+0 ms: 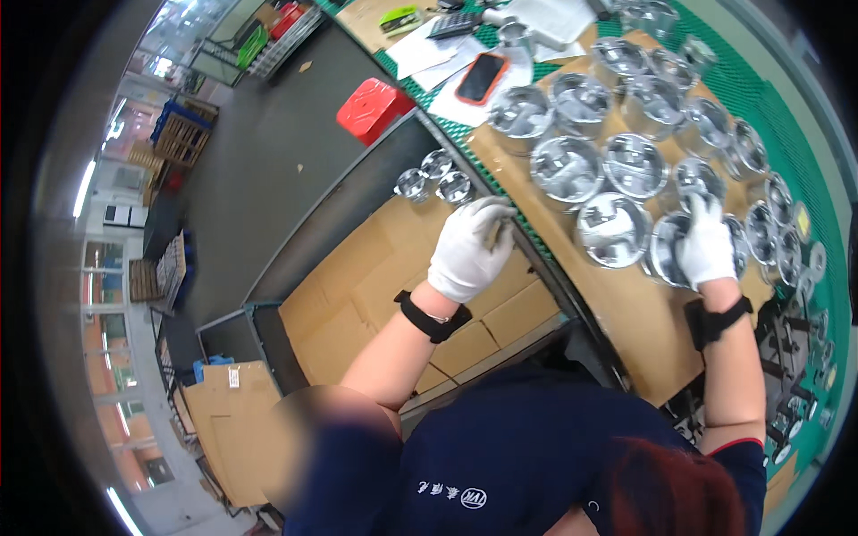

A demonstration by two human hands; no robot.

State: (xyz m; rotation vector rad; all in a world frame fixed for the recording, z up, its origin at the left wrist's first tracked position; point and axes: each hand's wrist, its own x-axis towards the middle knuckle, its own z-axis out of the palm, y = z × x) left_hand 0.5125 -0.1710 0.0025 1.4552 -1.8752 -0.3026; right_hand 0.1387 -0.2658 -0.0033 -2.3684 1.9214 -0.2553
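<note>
Upside-down silvery metal pistons, hollow side up, stand in rows on a cardboard sheet [643, 308] over the bench. My right hand [708, 246], in a white glove, is closed at the right rim of a near piston [666, 248]; its fingertips reach the edge of another piston [699, 179] behind it. Part of its grip is hidden by the glove. To the left, my gloved left hand [474, 248] hovers by the bench edge above a cardboard-lined bin [357, 268]. Its fingers are loosely bent, a gap between them, and nothing shows in them. Three smaller-looking pistons [436, 183] stand in the bin's far corner.
A phone [482, 79] in an orange case, papers and a calculator [455, 25] lie at the bench's far end. Beyond the bin is a red stool [374, 109]. Metal parts on posts [795, 348] line the right side. Flattened cardboard [237, 429] leans at lower left.
</note>
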